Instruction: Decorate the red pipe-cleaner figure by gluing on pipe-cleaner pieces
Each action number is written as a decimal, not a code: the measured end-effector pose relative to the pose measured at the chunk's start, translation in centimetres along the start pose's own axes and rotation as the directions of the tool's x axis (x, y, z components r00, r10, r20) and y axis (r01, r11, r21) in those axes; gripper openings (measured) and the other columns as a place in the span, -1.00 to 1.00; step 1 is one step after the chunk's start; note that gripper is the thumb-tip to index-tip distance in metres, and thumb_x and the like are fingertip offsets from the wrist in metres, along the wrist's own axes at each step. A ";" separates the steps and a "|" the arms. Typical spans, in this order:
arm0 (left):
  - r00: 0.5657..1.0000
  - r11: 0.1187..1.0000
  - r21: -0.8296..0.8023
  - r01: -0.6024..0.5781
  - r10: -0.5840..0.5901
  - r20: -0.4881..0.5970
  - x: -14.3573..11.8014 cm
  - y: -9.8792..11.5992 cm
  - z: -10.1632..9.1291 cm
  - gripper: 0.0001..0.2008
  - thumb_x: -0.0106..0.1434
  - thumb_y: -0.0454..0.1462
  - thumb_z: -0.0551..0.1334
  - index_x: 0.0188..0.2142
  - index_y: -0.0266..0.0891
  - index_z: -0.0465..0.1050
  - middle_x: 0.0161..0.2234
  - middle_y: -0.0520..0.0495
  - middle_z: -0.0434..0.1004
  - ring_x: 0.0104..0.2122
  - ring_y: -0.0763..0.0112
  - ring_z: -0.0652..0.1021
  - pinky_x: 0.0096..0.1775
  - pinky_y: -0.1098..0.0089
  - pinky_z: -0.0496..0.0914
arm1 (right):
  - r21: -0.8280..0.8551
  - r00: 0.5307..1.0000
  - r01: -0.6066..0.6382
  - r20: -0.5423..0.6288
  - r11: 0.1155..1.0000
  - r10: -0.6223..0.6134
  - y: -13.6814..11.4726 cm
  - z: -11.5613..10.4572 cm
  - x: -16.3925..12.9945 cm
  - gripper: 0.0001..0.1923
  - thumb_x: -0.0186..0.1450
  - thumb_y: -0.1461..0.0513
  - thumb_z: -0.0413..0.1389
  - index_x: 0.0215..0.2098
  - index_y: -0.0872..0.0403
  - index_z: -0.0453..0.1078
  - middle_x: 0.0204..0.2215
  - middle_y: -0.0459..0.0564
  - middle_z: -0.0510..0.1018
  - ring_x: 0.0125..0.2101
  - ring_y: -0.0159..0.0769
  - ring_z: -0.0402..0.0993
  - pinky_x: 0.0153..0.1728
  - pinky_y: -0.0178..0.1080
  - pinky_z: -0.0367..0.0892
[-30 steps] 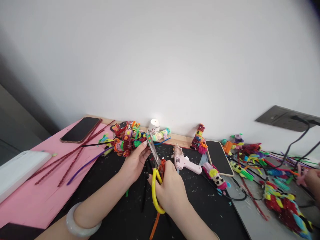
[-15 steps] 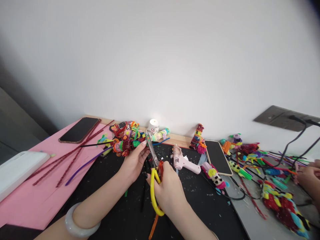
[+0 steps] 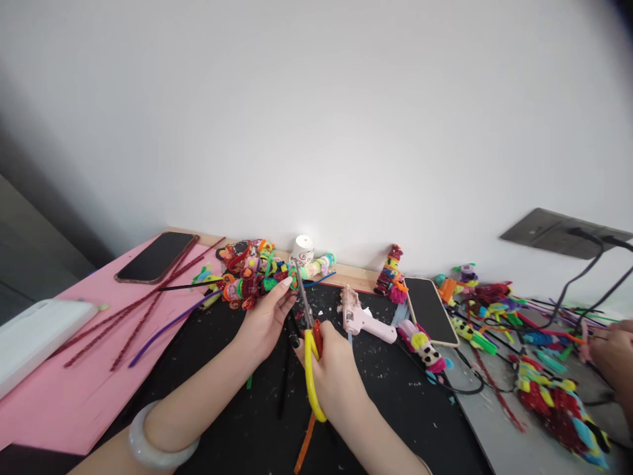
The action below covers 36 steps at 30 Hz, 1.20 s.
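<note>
Between its fingertips my left hand [image 3: 270, 320] pinches a colourful pipe-cleaner figure [image 3: 247, 289], red, green and orange, lying sideways to the left. My right hand [image 3: 332, 363] is closed on scissors [image 3: 310, 359] with a yellow and an orange handle. Their blades [image 3: 302, 297] point up and away, with the tips at the green right end of the figure. Whether the tips touch it, I cannot tell. Just behind stands a white paper cup [image 3: 303, 249]. To the right of my hands, a pale pink glue gun [image 3: 366, 318] lies on the black mat [image 3: 395, 396].
Red pipe cleaners [image 3: 133, 307] and a dark phone [image 3: 157, 257] lie on pink paper [image 3: 54, 409] at left, near a white box-shaped object [image 3: 44, 340]. Another phone [image 3: 432, 310], several figures [image 3: 561, 409] and cables [image 3: 561, 297] crowd the right. Another person's hand [image 3: 613, 349] is at the right edge.
The scissors have turned slightly more upright, and their blades look closer together. My right hand has shifted a little. My left hand keeps its hold on the figure.
</note>
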<state>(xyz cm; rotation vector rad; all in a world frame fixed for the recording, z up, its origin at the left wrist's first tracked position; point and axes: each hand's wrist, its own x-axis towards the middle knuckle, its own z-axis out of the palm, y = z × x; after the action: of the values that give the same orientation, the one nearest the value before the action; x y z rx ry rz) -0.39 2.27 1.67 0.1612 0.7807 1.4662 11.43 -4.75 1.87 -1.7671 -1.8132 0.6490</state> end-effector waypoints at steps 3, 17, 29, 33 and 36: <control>1.000 1.000 0.001 -0.017 0.017 0.008 0.1 0.0 -0.2 -0.95 0.05 -0.44 0.34 -0.47 -0.32 0.52 -0.50 0.02 0.57 -0.48 0.54 0.56 -0.36 0.55 0.47 | 0.061 0.999 0.010 -0.033 0.998 -0.008 0.2 -0.4 0.1 -0.76 0.22 0.07 0.01 -0.42 0.00 0.04 -0.48 -0.07 0.37 -0.49 -0.27 0.34 -0.48 -0.30 0.18; 0.993 0.997 0.039 -0.059 0.055 0.108 0.3 -0.5 -0.7 -0.81 -0.06 -0.34 0.44 -0.39 -0.30 0.56 -0.39 0.00 0.63 -0.37 0.45 0.59 -0.23 0.47 0.48 | -0.160 0.999 -0.034 0.010 0.987 0.036 -0.7 -0.6 -0.3 -0.80 0.18 0.12 0.04 -0.39 0.01 0.09 -0.42 -0.06 0.38 -0.45 -0.22 0.36 -0.48 -0.29 0.11; 0.993 0.994 0.081 -0.076 0.068 0.101 0.3 -0.5 -0.7 -0.83 -0.07 -0.33 0.45 -0.42 -0.27 0.56 -0.41 0.02 0.61 -0.37 0.46 0.55 -0.25 0.48 0.46 | -0.010 0.999 -0.006 0.033 1.000 0.006 -0.6 -0.5 -0.2 -0.76 0.22 0.12 0.02 -0.47 0.01 0.03 -0.50 -0.07 0.35 -0.49 -0.29 0.26 -0.47 -0.30 0.10; 0.990 0.990 0.099 -0.096 0.085 0.114 0.3 -0.4 -0.7 -0.80 -0.09 -0.32 0.46 -0.42 -0.28 0.56 -0.41 0.01 0.61 -0.37 0.45 0.55 -0.26 0.48 0.46 | 0.037 1.000 0.015 0.019 0.999 -0.016 -0.1 -0.5 0.1 -0.72 0.22 0.11 0.03 -0.51 0.01 0.01 -0.57 -0.13 0.28 -0.55 -0.34 0.20 -0.51 -0.32 0.05; 0.990 0.991 0.089 -0.098 0.088 0.106 0.3 -0.4 -0.7 -0.81 -0.09 -0.34 0.46 -0.42 -0.28 0.56 -0.42 0.03 0.60 -0.40 0.48 0.55 -0.27 0.49 0.46 | 0.082 0.999 0.030 -0.014 0.996 -0.029 0.3 -0.6 0.4 -0.71 0.23 0.11 0.01 -0.54 0.01 0.01 -0.62 -0.17 0.24 -0.58 -0.37 0.19 -0.55 -0.34 0.03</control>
<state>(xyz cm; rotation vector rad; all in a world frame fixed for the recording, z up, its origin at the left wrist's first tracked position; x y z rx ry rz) -0.49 2.25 0.83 0.3452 0.7681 1.4975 12.08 -4.31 2.14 -1.6845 -1.7754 0.6891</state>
